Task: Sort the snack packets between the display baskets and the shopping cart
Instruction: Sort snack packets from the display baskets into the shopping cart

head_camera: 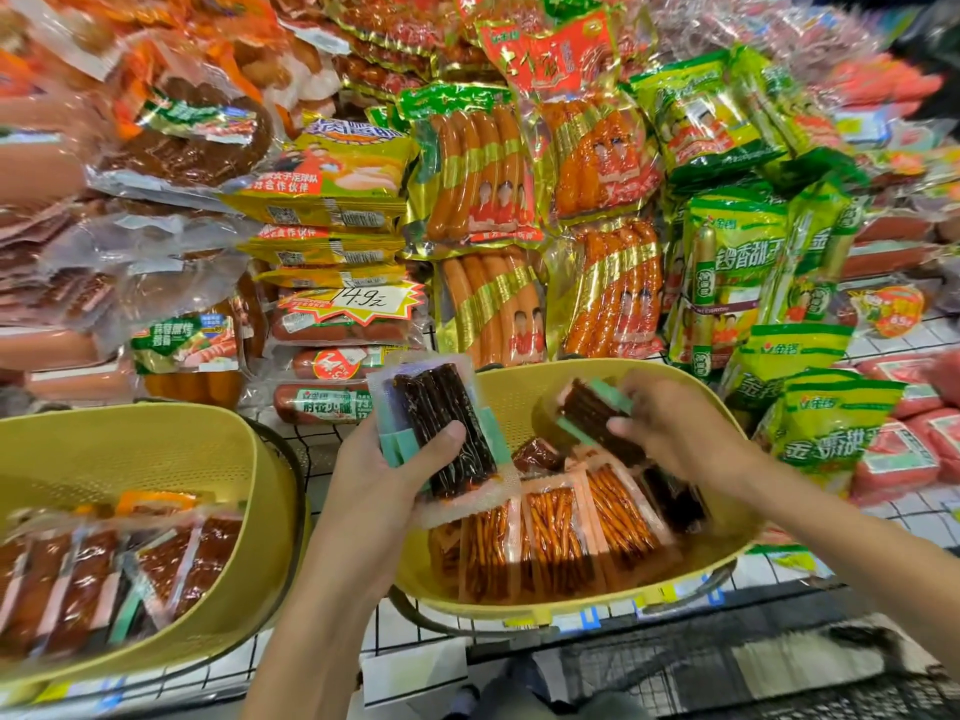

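- Where the shelf begins at the left, one yellow basket (pixel 156 449) holds red-brown snack packets (pixel 78 579) lying in a row.
- Left hand (pixel 384 475) has its thumb and fingers closed around a stack of dark packets (pixel 441 428) with teal ends, raised at the left rim of the second yellow basket (pixel 509 402).
- This second yellow basket contains orange stick packets (pixel 561 532); right hand (pixel 675 428) clamps one dark packet (pixel 597 415) above them.
- Behind, the starburst price tag (pixel 363 298) reads "14.9".

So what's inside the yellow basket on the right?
In the basket, orange stick packets stand in a row, dark packets beside them. The right hand, gripping another dark packet, and the bundle in the left hand cover some; the floor is hidden.
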The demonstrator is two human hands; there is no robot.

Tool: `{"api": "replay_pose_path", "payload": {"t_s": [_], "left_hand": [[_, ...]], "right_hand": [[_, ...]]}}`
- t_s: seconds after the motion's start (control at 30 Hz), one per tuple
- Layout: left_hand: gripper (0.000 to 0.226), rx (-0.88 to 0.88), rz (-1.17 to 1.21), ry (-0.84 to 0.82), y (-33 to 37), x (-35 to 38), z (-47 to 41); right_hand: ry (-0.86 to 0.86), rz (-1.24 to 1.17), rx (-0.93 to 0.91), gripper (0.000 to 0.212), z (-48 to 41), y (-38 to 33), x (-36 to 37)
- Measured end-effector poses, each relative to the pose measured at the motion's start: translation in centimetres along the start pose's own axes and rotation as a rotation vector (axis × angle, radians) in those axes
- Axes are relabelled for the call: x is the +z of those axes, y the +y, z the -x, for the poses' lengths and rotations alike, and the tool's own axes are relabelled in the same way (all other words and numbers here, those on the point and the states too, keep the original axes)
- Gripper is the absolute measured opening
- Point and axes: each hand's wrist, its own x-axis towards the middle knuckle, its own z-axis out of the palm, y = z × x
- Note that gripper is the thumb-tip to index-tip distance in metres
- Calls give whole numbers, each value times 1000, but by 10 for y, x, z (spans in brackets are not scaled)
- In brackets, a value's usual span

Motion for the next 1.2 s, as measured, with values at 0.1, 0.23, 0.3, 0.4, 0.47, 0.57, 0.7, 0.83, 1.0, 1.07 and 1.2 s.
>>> {"api": "replay_pose_path", "payload": {"t_s": [0.1,0.23,0.3,0.4,0.47,0.57,0.7,0.83,1.0,1.07,1.2], "left_hand": [[47,41,-57,27,-1,-1,-1],[47,71,-75,19,2,10,-5],[42,91,-100,-18,5,20,-5],[38,127,-132,-108,6,33,-2],[39,133,-142,-133,4,36,2],[37,115,-149,-104,2,41,7],[38,206,-313,-66,-5,54,13],[48,52,-139,-181,-2,57,22],[32,59,-57,-251,3,57,27],[31,85,-54,-246,3,59,27],[30,89,-25,-210,1,59,25]], "right_hand": [[52,-610,38,7,9,-1,-39],[-84,-1043,-99,25,22,-22,-60],[-134,-974,-85,27,26,-36,-42],[-115,-870,-18,19,35,-54,-7],[-75,-839,-19,14,39,-58,6],[-123,-898,20,46,42,-53,11],[-507,-1404,34,55,49,-51,23],[-650,-1544,-55,47,51,-40,26],[-752,-1706,-48,44,47,-28,24],[-758,-1753,-31,45,47,-25,25],[-763,-1792,26,48,46,-21,23]]}}
